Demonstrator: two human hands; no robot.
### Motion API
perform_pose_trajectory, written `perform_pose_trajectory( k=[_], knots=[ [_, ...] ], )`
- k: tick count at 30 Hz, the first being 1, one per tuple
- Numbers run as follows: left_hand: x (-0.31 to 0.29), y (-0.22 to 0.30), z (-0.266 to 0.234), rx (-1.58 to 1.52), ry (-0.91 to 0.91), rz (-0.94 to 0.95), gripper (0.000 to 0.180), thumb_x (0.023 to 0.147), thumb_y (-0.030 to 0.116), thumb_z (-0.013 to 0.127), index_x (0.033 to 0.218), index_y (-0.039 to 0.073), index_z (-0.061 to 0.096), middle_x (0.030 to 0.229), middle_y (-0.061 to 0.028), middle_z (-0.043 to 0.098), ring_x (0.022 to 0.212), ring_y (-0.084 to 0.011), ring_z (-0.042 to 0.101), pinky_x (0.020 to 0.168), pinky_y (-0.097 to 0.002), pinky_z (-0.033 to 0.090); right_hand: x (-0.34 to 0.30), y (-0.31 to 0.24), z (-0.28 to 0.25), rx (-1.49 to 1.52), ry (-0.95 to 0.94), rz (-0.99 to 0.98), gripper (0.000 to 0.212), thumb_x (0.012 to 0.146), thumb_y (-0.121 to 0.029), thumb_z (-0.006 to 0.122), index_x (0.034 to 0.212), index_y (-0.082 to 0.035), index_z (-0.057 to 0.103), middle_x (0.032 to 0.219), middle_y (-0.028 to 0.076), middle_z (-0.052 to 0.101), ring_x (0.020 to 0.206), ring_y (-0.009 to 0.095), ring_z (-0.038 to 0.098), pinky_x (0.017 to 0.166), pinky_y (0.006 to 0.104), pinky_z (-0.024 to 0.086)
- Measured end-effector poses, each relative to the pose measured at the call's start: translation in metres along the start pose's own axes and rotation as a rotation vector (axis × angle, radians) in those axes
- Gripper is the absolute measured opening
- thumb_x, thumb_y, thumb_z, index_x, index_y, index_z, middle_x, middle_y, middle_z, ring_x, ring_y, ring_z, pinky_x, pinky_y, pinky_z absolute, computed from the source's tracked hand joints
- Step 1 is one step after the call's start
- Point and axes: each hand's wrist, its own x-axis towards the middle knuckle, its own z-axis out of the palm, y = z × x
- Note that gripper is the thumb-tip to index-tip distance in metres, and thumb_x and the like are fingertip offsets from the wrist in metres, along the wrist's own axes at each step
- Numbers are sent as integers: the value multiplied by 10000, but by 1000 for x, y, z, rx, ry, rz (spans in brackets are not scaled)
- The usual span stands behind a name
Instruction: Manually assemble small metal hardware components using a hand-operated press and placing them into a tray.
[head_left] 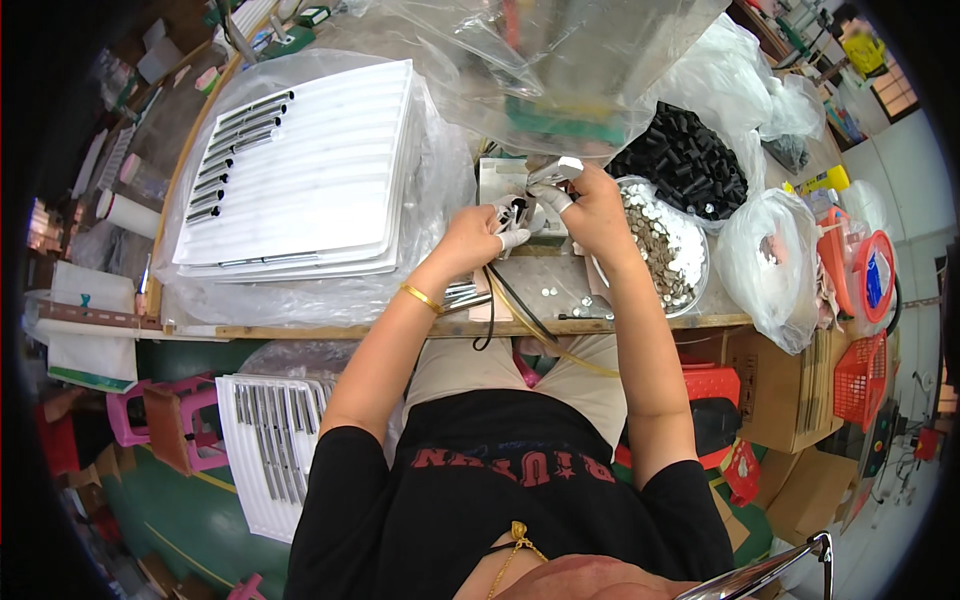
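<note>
My left hand, with white covers on its fingertips, is closed at a small bench fixture. A black-and-silver piece is pinched in its fingers; its far end is hidden. Across from it, my right hand, also with white fingertip covers, is closed beside a shiny silver bar-like part at the fixture's top. What those right fingers grip is hidden. Below my left wrist lie several silver tubes. A bowl of small white and brownish pieces stands right of my right forearm.
White ribbed trays are stacked at left, the top one bearing silver tubes with black ends. Black short cylinders fill a bag at right. Clear plastic hangs behind the fixture. Another tray of tubes is below the table edge.
</note>
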Motion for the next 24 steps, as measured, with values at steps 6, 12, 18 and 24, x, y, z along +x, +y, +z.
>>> perform_pose_trajectory(
  k=[6,12,18,24],
  knots=[
    [-12,-10,9,-136,27,62,518,765,292,741,1147,-31,607,612,-45,518,553,-149,475,547,-318,418,-5,-22,-16,24,-50,-61,261,756,-96,725,1006,-42,673,878,62,637,721,164,586,656,283,468],
    [-15,-3,9,11,33,61,486,764,284,737,1112,-30,606,639,-75,533,572,-178,491,568,-333,419,-5,-25,-20,-1,-109,27,303,752,-91,734,1044,-45,665,896,48,627,702,141,561,646,272,459],
    [-23,-5,14,-57,114,115,351,755,286,747,843,-29,621,681,-111,568,588,-223,503,584,-357,421,-10,-29,-18,-99,-198,42,243,737,-114,735,932,1,646,776,123,565,666,277,543,621,361,446],
    [-26,-24,23,-159,432,327,318,765,205,779,981,22,635,659,58,459,564,-64,356,510,-251,322,-18,-14,6,-17,-12,49,264,745,-158,732,944,-12,638,767,127,561,705,296,545,639,377,442]
  ],
)
